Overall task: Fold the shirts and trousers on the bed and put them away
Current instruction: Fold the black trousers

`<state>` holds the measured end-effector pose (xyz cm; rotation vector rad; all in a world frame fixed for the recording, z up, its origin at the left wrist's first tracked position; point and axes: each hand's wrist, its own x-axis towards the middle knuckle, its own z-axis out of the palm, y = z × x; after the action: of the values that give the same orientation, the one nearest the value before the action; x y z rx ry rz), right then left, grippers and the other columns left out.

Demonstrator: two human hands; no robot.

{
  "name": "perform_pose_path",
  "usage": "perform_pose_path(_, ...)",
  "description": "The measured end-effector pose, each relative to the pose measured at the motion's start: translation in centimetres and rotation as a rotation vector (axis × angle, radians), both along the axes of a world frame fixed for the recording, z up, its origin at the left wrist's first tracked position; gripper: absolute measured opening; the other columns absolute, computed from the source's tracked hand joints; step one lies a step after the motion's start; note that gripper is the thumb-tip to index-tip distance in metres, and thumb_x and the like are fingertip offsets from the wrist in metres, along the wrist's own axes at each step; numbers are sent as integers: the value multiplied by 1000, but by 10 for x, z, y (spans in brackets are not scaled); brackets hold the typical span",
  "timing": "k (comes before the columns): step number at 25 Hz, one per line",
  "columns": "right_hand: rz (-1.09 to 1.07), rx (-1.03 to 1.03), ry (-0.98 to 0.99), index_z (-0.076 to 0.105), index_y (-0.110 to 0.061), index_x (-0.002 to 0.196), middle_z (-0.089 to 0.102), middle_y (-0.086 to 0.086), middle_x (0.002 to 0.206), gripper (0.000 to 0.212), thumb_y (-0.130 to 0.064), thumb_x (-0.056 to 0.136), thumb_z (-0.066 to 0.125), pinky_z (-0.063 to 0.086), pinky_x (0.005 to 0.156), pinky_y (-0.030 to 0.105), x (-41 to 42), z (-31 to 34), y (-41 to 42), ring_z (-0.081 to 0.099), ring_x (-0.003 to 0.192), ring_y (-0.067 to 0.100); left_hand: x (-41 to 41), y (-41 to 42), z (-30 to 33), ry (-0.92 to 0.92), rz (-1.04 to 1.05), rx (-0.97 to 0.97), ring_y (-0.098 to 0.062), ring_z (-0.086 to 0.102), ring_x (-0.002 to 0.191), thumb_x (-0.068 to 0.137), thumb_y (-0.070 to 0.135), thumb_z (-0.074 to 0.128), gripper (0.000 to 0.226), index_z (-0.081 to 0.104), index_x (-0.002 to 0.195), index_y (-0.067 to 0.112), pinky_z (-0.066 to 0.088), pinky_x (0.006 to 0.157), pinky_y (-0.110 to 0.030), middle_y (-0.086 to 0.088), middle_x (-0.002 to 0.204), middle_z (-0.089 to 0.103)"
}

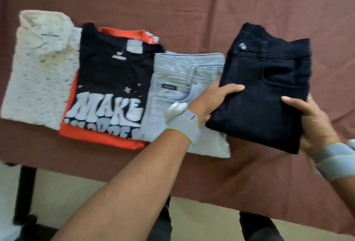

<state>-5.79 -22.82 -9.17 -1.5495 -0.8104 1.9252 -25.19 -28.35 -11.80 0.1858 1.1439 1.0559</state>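
Folded black trousers [269,91] are held at the right, slightly raised over the bed. My left hand [213,100] grips their left edge, thumb on top. My right hand [311,123] grips their lower right edge, thumb on top. Folded light blue jeans [172,79] lie on the bed just left of them, partly under my left forearm. A folded black T-shirt [111,79] with white lettering lies on a folded orange shirt [99,135]. At far left lies a folded white speckled shirt [38,71].
The bed is covered with a brown sheet [192,6] whose front edge hangs down toward me. Below it are a pale floor [67,192] and a dark frame leg [25,192] at lower left. Both wrists wear grey straps.
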Motion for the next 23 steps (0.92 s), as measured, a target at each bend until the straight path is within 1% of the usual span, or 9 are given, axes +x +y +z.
perform_pose_path(3, -24, 38, 84, 56, -26, 133, 66, 2, 122, 46, -5, 93, 48, 57, 83, 34, -58, 37, -28, 68, 102, 18, -66, -27, 46, 62, -37, 42, -23, 65, 94, 92, 5, 60, 37, 54, 128, 10, 55, 83, -33, -8, 108, 66)
perform_pose_path(6, 4, -23, 125, 52, -16, 137, 59, 13, 132, 48, -8, 90, 54, 55, 90, 40, -115, 42, -55, 63, 111, 26, -128, -58, 71, 123, -24, 44, -20, 67, 88, 92, 6, 60, 34, 56, 125, 14, 57, 78, -29, -6, 103, 69)
perform_pose_path(9, 68, -28, 138, 53, -17, 135, 59, 13, 133, 49, -6, 87, 57, 54, 91, 41, -164, 36, -76, 62, 113, 29, -174, -90, 76, 181, 37, 24, -23, 68, 94, 91, 6, 62, 37, 57, 127, 12, 56, 84, -34, -9, 108, 70)
perform_pose_path(14, 127, 45, 90, 57, -21, 130, 66, 8, 121, 47, 1, 89, 51, 55, 89, 37, -168, 36, -98, 65, 103, 23, -173, -125, 45, 175, 85, 19, -18, 70, 97, 90, 9, 64, 37, 59, 125, 19, 56, 83, -31, -3, 109, 72)
perform_pose_path(16, 130, 87, -18, 58, -22, 128, 68, 3, 117, 48, 4, 88, 52, 55, 90, 35, -145, 26, -103, 66, 102, 19, -151, -129, 27, 237, 25, 32, -14, 64, 112, 88, 12, 67, 54, 51, 138, 24, 52, 94, -29, 1, 126, 66)
perform_pose_path(18, 101, 147, -215, 54, -17, 132, 68, 1, 114, 52, 8, 86, 56, 51, 97, 37, -121, 6, -103, 66, 100, 11, -128, -129, 7, 453, -168, 55, -9, 45, 135, 89, 16, 69, 79, 26, 154, 25, 37, 111, -24, 5, 150, 45)
perform_pose_path(20, 156, 341, -496, 45, -12, 138, 63, 0, 117, 60, 1, 82, 61, 46, 101, 41, -116, -8, -106, 63, 101, 5, -118, -132, -6, 814, -281, 115, -14, 19, 148, 88, 21, 70, 93, 8, 158, 18, 18, 121, -29, 0, 162, 20)
perform_pose_path(21, 217, 515, -675, 42, -9, 139, 57, 3, 125, 63, -8, 79, 62, 41, 106, 43, -112, -13, -107, 57, 112, 9, -109, -128, -9, 982, -283, 161, -18, 13, 150, 87, 26, 69, 94, 8, 158, 16, 12, 122, -31, -3, 163, 16)
perform_pose_path(23, 405, 899, -853, 36, -9, 144, 37, 11, 146, 69, -20, 81, 61, 28, 115, 48, -125, -16, -113, 35, 137, 25, -99, -124, -10, 1321, -291, 282, -22, 11, 150, 88, 38, 61, 83, 17, 157, 20, 12, 120, -34, -4, 161, 20)
